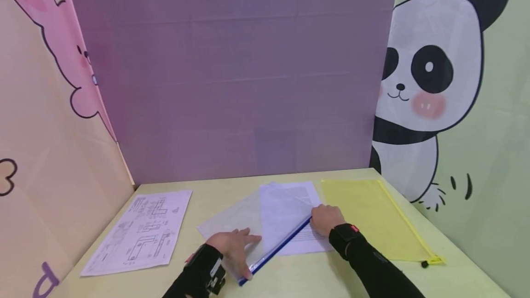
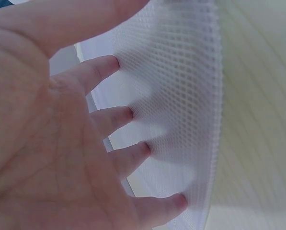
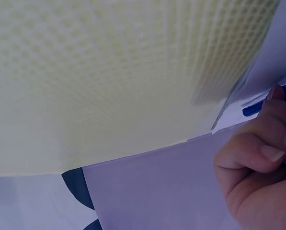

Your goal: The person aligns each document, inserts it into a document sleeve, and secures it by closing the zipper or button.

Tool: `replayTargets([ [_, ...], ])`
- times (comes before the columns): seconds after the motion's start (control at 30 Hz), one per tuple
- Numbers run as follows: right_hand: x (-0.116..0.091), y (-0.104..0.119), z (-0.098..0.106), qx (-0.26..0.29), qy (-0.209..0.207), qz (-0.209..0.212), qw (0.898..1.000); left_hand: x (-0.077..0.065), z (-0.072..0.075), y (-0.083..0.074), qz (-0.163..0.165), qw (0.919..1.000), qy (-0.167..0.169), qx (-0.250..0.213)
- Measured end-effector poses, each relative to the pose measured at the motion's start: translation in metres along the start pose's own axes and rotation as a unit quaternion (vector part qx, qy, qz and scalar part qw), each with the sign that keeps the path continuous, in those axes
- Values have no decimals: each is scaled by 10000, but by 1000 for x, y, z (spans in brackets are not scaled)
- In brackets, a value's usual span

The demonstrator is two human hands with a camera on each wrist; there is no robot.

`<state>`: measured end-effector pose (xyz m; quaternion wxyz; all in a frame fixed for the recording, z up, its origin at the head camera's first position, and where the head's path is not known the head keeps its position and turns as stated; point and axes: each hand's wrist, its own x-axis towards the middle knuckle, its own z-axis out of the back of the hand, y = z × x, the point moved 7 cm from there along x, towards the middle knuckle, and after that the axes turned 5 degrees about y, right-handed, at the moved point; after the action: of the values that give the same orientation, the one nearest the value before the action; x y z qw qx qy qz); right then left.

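A translucent mesh zip pouch [image 1: 232, 213] with a blue zipper [image 1: 281, 246] along one edge lies slanted on the table, partly over a printed sheet [image 1: 306, 190]. My left hand [image 1: 236, 247] rests on the pouch's near left part with fingers spread, its thumb by the near end of the zipper. In the left wrist view, straight fingertips [image 2: 143, 147] press on the white mesh [image 2: 176, 96]. At the zipper's far end, my right hand [image 1: 327, 219] has its fingers curled and pinches the pouch's corner. The right wrist view shows this hand [image 3: 257, 167] by the blue zipper end [image 3: 252, 110].
To the left lies a sheet with technical drawings [image 1: 142, 233]. A yellow mesh zip pouch [image 1: 364, 224] lies on the right, its near edge beside my right forearm. A purple panel [image 1: 232, 82] stands behind the table [image 1: 198, 284], with printed cloth walls on both sides.
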<state>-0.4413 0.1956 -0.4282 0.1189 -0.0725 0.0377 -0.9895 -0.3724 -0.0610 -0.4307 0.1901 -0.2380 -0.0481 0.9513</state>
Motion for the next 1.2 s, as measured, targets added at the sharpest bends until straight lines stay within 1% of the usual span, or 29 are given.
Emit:
replayTargets([
  [0.23, 2, -5, 5, -150, -161, 2, 9998, -1, 0, 1, 28, 10000, -59, 33],
  [0.33, 2, -6, 6, -161, -187, 45, 9997, -1, 0, 0, -14, 10000, -61, 43],
  [0.5, 1, -9, 5, -111, -170, -32, 9998, -1, 1, -1, -87, 9999, -57, 17],
  [0.8, 4, -17, -3, 142, 39, -271, 9995, 0, 0, 0, 23, 10000, 0, -46],
  [1.03, 7, -28, -8, 145, 227, -454, 9986, -1, 1, 0, -61, 9999, -12, -89],
  [1.2, 7, -30, -12, 360, 359, -506, 9974, -2, 1, 0, -127, 9999, -63, -67],
])
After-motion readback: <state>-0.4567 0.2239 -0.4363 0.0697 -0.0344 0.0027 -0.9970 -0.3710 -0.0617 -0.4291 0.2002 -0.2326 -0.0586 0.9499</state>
